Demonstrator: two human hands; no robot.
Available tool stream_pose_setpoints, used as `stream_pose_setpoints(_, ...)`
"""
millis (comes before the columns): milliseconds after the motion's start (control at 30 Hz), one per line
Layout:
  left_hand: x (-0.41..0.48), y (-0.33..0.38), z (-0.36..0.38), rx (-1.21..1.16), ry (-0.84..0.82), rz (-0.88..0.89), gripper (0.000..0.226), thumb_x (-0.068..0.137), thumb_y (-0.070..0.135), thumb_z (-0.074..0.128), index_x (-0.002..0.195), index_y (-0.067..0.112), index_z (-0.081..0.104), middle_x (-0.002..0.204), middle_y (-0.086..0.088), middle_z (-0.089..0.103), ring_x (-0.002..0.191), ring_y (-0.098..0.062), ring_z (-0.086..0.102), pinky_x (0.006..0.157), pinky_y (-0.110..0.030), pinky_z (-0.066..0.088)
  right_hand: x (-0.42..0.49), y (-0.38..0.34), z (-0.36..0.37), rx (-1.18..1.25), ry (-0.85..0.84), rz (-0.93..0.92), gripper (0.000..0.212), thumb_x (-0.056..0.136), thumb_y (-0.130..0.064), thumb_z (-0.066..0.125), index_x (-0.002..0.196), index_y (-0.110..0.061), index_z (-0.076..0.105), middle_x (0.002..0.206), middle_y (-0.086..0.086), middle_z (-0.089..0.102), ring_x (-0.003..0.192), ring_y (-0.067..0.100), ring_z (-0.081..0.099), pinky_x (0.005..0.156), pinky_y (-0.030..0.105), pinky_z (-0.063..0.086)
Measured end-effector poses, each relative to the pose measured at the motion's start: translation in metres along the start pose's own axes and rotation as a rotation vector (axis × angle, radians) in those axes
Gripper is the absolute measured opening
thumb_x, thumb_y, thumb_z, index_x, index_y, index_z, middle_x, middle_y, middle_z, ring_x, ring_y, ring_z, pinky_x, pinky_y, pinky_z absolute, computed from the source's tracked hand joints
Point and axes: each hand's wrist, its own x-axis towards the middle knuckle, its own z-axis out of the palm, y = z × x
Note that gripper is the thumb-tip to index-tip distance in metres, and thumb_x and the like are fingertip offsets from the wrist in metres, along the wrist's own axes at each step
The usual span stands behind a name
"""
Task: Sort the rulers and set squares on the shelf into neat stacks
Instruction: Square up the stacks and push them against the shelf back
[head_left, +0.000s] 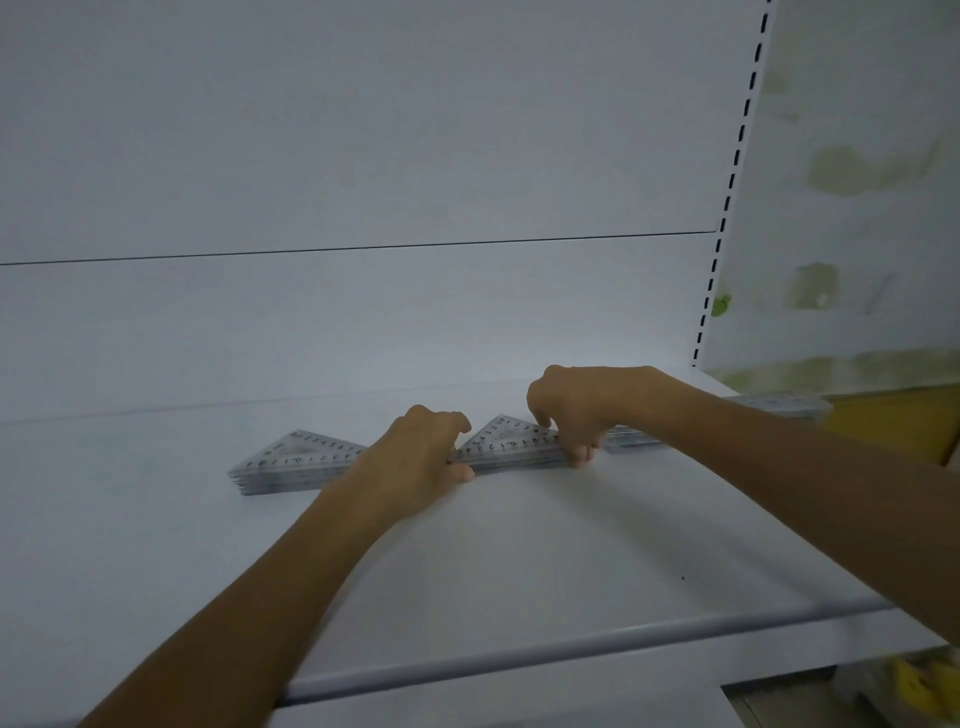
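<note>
Two stacks of clear triangular set squares lie on the white shelf (519, 545). The left stack (293, 462) lies alone, partly hidden by my left wrist. The middle stack (511, 441) sits between my hands. My left hand (426, 460) grips its left corner, thumb at the front edge and fingers curled on top. My right hand (576, 410) grips its right end, fingers curled over the top and tips at the front edge. A stack of straight rulers (774, 405) stretches to the right behind my right forearm, mostly hidden.
The white back panel (363, 156) rises just behind the stacks. A slotted upright (727, 208) bounds the shelf at the right. The shelf's rounded front rail (571, 649) runs across below my arms. Yellow items (919, 686) lie lower right.
</note>
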Motion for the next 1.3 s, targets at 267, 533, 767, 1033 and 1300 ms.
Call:
stream_pose_setpoints(267,-0.002,-0.001,0.002,0.045,0.005,0.013,0.034,0.082,0.010,0.050,0.116,0.005,0.053,0.098,-0.011,0.060,0.089,-0.026,0.060,0.082,-0.042,0.051,0.008,-0.003,0.007,-0.173,0.078,0.010,0.025,0.064,-0.006,0.069,0.058,-0.011,0.046,0.065,0.002,0.053,0.047,0.015,0.048,0.050,0.021,0.037)
stream_pose_setpoints(533,0.000,-0.005,0.003,0.033,0.005,0.003,0.039,0.086,0.008,0.050,0.124,0.010,0.049,0.106,-0.010,0.058,0.095,-0.025,0.058,0.086,-0.041,0.050,0.009,0.001,-0.007,-0.070,-0.039,0.011,0.049,0.066,-0.024,0.079,0.109,-0.009,0.062,0.101,0.005,0.066,0.056,0.011,0.058,0.047,0.015,0.041)
stream_pose_setpoints(767,0.001,-0.005,0.002,0.027,0.008,0.003,0.053,0.085,0.038,0.059,0.131,0.016,0.044,0.109,-0.007,0.059,0.098,-0.022,0.058,0.087,-0.039,0.049,0.019,-0.017,-0.022,0.118,-0.135,-0.086,0.104,0.067,-0.019,0.082,0.145,-0.033,0.014,0.134,0.009,0.047,0.078,0.018,0.061,0.055,0.024,0.053)
stream_pose_setpoints(1033,0.006,-0.007,0.004,-0.086,0.040,0.021,0.050,0.086,0.018,0.062,0.133,0.014,0.045,0.105,-0.008,0.063,0.099,-0.021,0.058,0.089,-0.033,0.046,0.024,-0.029,-0.025,0.053,-0.124,-0.095,0.084,0.066,-0.013,0.081,0.136,-0.025,0.036,0.130,0.012,0.047,0.064,0.020,0.060,0.064,0.035,0.058)
stream_pose_setpoints(1300,0.006,-0.009,0.004,-0.076,0.069,0.018,0.054,0.082,0.031,0.065,0.131,0.017,0.047,0.106,-0.004,0.063,0.093,-0.017,0.058,0.087,-0.031,0.048,0.026,-0.031,-0.023,-0.003,-0.117,-0.063,0.090,0.066,-0.017,0.082,0.139,-0.026,0.030,0.131,0.016,0.048,0.089,0.031,0.067,0.057,0.030,0.054)
